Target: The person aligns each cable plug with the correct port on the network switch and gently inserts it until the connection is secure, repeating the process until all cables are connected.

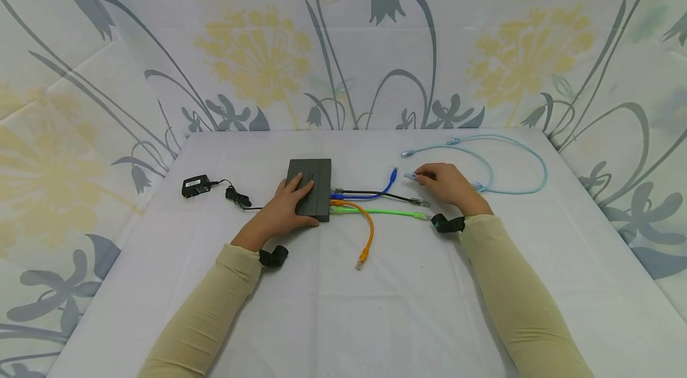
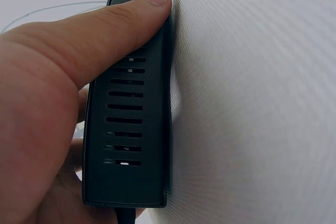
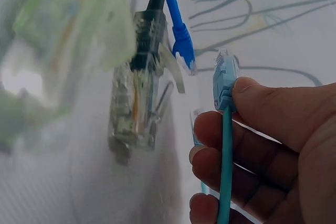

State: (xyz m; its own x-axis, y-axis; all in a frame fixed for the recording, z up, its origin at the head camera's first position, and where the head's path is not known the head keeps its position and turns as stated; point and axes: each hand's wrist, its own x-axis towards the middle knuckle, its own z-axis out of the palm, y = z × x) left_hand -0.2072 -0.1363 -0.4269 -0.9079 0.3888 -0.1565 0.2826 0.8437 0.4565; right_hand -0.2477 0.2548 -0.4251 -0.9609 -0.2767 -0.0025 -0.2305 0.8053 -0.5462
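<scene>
My left hand [image 1: 281, 208] holds a dark grey network switch [image 1: 316, 202] flat on the table, fingers over its top. In the left wrist view its thumb [image 2: 121, 22] presses the vented side. Black [image 1: 376, 192], blue [image 1: 387, 183], orange [image 1: 369, 229] and green [image 1: 381, 211] Ethernet cables come out of the switch's right side, their other ends loose. Just right of the blue cable's free plug, my right hand [image 1: 442, 184] pinches a light blue Ethernet plug [image 3: 224, 82] between thumb and fingers. Its cable [image 3: 226, 166] runs down across the fingers.
Light blue Ethernet cable [image 1: 545, 172] lies in a loop at the back right, with a clear-tipped plug [image 1: 407, 154] behind my right hand. Left of the switch are a black power adapter [image 1: 196, 186] and its bundled cord [image 1: 237, 197]. A floral cloth [image 1: 349, 56] hangs behind the white table.
</scene>
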